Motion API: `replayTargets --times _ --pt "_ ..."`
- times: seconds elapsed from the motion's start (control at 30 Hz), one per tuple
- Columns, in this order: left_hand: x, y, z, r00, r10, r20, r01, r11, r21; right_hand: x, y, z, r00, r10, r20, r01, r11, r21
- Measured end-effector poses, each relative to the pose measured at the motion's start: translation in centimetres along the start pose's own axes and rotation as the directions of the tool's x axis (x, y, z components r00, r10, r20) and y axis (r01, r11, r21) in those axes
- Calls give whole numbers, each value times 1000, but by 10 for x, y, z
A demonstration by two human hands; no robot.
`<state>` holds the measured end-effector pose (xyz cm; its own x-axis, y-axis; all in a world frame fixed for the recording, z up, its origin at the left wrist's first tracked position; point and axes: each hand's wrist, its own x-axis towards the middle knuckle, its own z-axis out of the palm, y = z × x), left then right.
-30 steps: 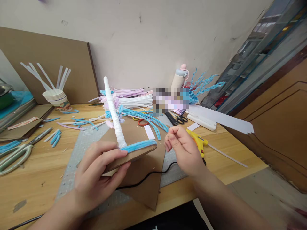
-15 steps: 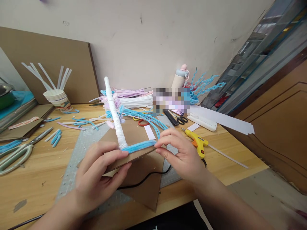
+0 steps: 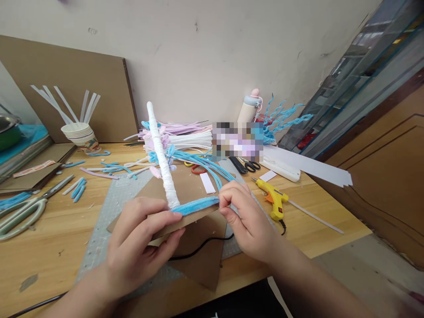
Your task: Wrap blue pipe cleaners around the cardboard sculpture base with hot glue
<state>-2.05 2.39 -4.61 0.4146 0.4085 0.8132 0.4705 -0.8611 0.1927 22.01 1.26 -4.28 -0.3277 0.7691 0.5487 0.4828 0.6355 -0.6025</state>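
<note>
My left hand clamps the near left edge of a piece of cardboard, thumb beneath and fingers on top. One fingertip presses the left end of a blue fuzzy pipe cleaner strip lying along that edge. My right hand is closed in a pinch at the strip's right end. From the cardboard rises a white wrapped post, tilted a little left, its foot touching the strip. Pink and blue fuzzy leaf shapes show around the post. Several long blue pipe cleaners curve behind my right hand.
A yellow glue gun lies to the right, its black cord crossing below the cardboard. Green-handled scissors and short pipe cleaner pieces are at left. Stacked paper cups and a bottle stand at the back.
The cardboard and its white post have shifted slightly to the right. My right hand's fingers have curled in more at the strip's end. The left hand keeps its hold.
</note>
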Motion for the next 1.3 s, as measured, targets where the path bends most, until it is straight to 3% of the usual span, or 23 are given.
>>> replayTargets --times 0.13,0.27,0.33,0.4,0.47,0.57,0.63,0.67,0.73,0.87,0.97,1.03,1.13,1.23,1.3 --pt "1 0 0 1000 5 -4 -5 1000 -1 -3 -1 3 992 65 -111 -35 967 251" --pt "-1 -1 0 1000 3 8 -3 1000 -8 -3 -6 6 986 138 -96 -67 843 533" --pt "-2 -2 0 1000 0 7 0 1000 -8 -2 -4 6 978 174 -119 -76 818 571" --pt "-2 -2 0 1000 -8 -2 8 1000 -3 -1 4 4 950 247 -192 -135 877 461" --pt "-2 -2 1 1000 -24 -7 24 1000 1 0 15 -1 914 335 -229 -294 936 196" --pt "-2 -3 1 999 -48 -11 48 999 7 -1 31 -10 852 518 -73 -518 816 -257" --pt "-3 -3 1 999 -50 -20 50 999 14 -3 36 -15 794 607 30 -550 739 -388" --pt "-3 -3 1 998 -51 -25 51 999 18 -3 35 -16 788 613 59 -550 743 -383" --pt "-3 -3 0 998 -51 -27 52 998 23 -5 31 -16 840 539 66 -507 823 -256" --pt "-1 -4 -1 999 -49 -17 49 998 34 -4 17 -12 954 295 56 -297 955 16" --pt "1 -4 0 999 -38 -22 39 999 35 -2 11 -9 975 217 34 -219 974 62" --pt "2 -4 0 999 -41 -19 42 999 31 0 12 -7 967 246 -71 -229 955 190" --pt "1 -5 1 998 -49 -27 50 998 36 2 16 -6 887 422 -188 -250 780 573" --pt "0 -6 1 996 -86 -36 88 995 45 4 24 -6 799 593 -99 -271 502 821" --pt "0 -7 1 994 -101 -39 103 993 52 3 29 -4 745 666 -32 -314 393 864"
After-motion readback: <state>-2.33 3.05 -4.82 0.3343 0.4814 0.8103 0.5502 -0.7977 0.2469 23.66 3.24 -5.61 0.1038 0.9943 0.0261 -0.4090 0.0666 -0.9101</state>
